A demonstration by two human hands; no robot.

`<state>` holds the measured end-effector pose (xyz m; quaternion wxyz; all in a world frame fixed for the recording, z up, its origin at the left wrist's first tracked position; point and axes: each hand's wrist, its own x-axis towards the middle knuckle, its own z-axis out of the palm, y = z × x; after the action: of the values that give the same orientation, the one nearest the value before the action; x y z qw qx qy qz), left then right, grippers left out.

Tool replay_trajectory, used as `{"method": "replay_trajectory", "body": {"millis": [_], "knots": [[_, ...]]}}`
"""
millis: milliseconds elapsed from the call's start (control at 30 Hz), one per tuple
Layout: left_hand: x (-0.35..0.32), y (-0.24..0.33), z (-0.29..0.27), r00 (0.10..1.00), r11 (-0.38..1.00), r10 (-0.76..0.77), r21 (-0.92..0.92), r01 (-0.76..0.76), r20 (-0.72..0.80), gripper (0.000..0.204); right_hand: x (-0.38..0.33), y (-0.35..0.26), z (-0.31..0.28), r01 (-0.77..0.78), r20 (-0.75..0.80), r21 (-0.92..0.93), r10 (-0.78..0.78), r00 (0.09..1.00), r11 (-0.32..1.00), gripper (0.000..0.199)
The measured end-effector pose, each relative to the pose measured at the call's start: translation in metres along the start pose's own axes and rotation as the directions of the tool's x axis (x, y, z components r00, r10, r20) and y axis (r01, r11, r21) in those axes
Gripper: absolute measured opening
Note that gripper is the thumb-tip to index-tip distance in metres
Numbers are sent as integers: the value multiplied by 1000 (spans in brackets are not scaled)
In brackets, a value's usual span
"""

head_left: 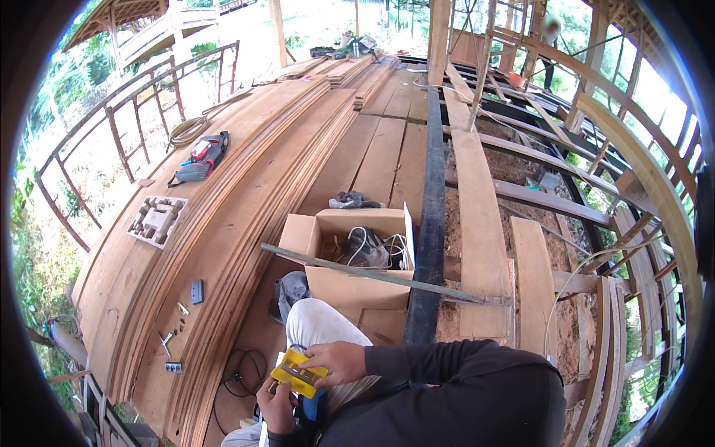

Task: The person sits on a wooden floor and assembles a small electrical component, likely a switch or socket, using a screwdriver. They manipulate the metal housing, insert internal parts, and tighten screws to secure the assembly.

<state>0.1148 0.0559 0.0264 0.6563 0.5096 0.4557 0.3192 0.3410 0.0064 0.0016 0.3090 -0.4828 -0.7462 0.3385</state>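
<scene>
Above my lap, both hands hold a flat yellow plastic piece (287, 379) with a grey strip across its middle. My right hand (341, 362) grips its right end, thumb and fingers closed on it. At its lower left edge my left hand (277, 408) is closed, fingertips on the piece. A blue object (314, 406) lies just below the piece, partly hidden, its kind unclear. On the planks to my left are a grey rectangular block (196, 291), small brass-coloured parts (182, 308), a silvery forked part (165, 343) and a small metallic block (173, 367).
Ahead stands an open cardboard box (357, 290) holding a dark bag and white cables, with a long narrow bar (372, 276) across its front. Stacked planks (253, 201) carry a moulded tray (156, 220) and a tool pouch (202, 158). Open floor beams (551, 201) lie right; a person (550, 56) stands far off.
</scene>
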Motion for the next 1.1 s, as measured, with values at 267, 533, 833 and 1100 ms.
{"method": "replay_trajectory", "body": {"millis": [267, 533, 833, 1100], "knots": [[-3, -3, 2, 999, 998, -32, -48, 31, -14, 21, -5, 1, 9, -5, -16, 31, 5, 1000, 1000, 59], [-13, -14, 2, 994, 998, -13, -57, 7, -107, 22, -2, -2, 14, 35, -7, 102, -34, 999, 994, 50], [-14, -18, -1, 995, 988, -46, -151, 31, -94, 24, 2, 9, 41, 61, -309, 303, 38, 950, 951, 36], [-15, -24, 4, 997, 991, -39, -132, 30, -61, 26, 2, 3, 42, 9, -443, 369, 167, 881, 930, 35]]}}
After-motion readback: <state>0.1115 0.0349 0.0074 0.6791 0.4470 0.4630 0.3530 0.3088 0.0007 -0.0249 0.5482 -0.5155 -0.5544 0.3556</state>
